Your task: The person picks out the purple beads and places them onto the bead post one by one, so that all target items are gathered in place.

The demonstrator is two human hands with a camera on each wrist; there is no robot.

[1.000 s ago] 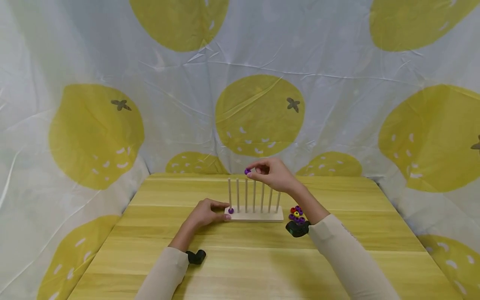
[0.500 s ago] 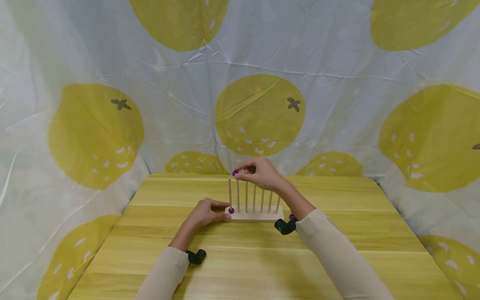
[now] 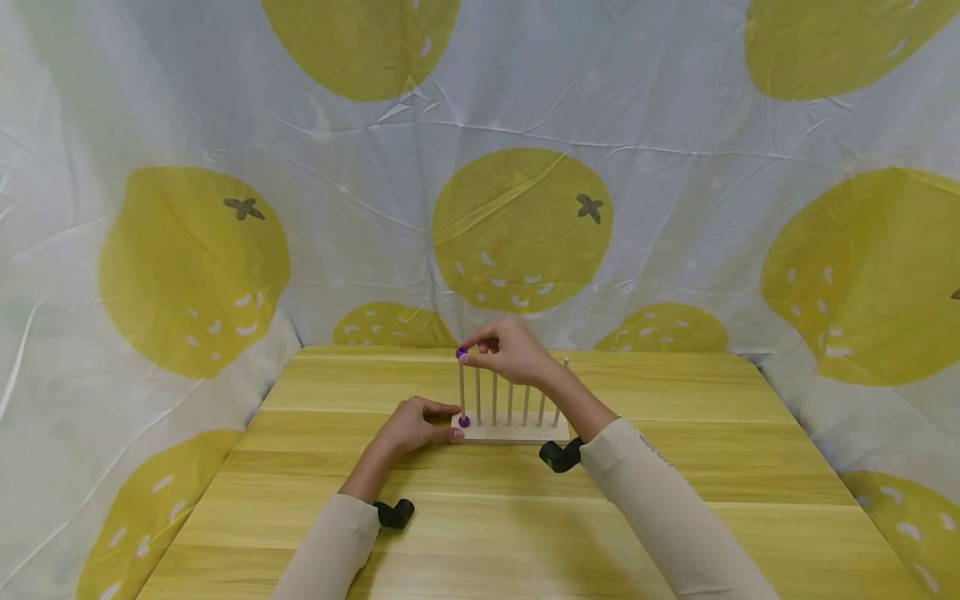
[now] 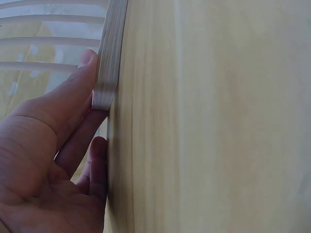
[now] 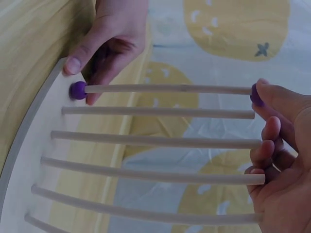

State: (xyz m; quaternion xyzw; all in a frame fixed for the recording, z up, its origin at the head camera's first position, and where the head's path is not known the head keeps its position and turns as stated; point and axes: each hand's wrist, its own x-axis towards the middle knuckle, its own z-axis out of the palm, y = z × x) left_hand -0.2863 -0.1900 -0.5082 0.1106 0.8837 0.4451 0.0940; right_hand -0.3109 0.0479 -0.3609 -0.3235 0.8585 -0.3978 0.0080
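Right grip (image 3: 510,350) pinches purple bead (image 5: 256,96) at tip of nine-o'clock peg (image 3: 462,390); left grip (image 3: 408,427) holds base (image 3: 517,432); best center hole, lower straight.

- The place was a cloth-lined nook, like a small recording booth; whether it stood in a home or a lab could not be told.
- Pale cloth (image 3: 360,208) printed with big yellow fruit (image 3: 522,242) hung behind the desk (image 3: 480,542) and along both sides.
- Black devices (image 3: 395,513) worn at both wrists (image 3: 362,482) suggested recording.
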